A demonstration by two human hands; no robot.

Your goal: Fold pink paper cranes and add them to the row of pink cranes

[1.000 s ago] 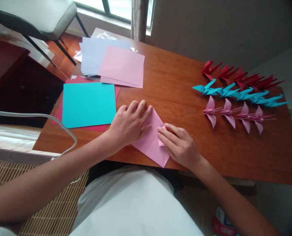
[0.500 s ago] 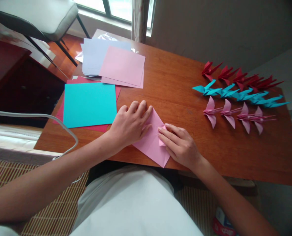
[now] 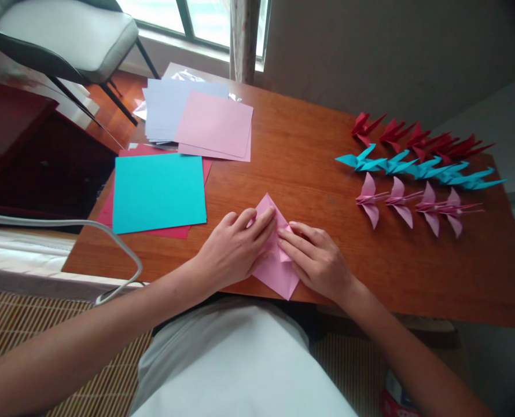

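Pink paper (image 3: 279,272), folded to a diamond shape, is lying on the table (image 3: 301,150) at the near edge, right under both sets of fingertips. Left hand (image 3: 234,252) is pressing down on its left half, fingers (image 3: 261,223) stretched out, close together, flat on the sheet, not pinching anything. Right hand (image 3: 320,260) is pressing on the right half, fingers (image 3: 294,240) also straight and together, tips sitting on a small folded flap (image 3: 284,253). The two sets of fingertips are nearly meeting over the paper's middle line. The paper's far corner is poking out beyond the left fingertips, and the near corner is showing between the two wrists.

Left of the left fingers, well apart: teal sheet (image 3: 158,192) lying on a red sheet (image 3: 183,231). Beyond that, a pink sheet stack (image 3: 214,124) overlapping lavender sheets (image 3: 166,104). Right of the right fingers and farther out: three rows of folded cranes, red cranes (image 3: 414,136) farthest, teal cranes (image 3: 414,167) in between, pink cranes (image 3: 407,202) nearest. A grey cable (image 3: 66,222) is running off the table's left edge.
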